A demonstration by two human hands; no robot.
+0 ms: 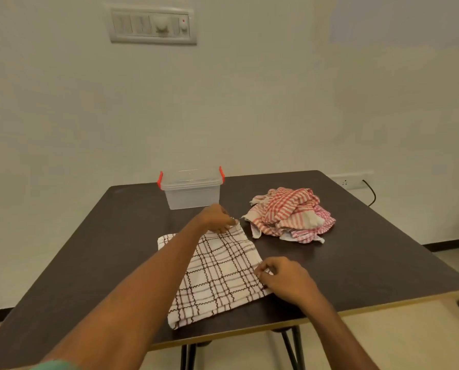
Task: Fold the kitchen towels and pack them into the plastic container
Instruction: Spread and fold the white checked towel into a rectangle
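Dark table (356, 263) by a pale wall, left hand (216, 218) pinching the far corner of a brown-checked towel (217, 273), right hand (284, 279) pinching its near right edge, red-striped towel pile (289, 214) right, lidded plastic container (191, 189) beyond.

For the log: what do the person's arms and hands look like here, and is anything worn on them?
Both forearms are bare. The left hand and right hand show no gloves, rings, watch or bracelet that I can make out. A bit of green sleeve shows at the bottom edge on the left arm; no sleeve shows on the right arm.
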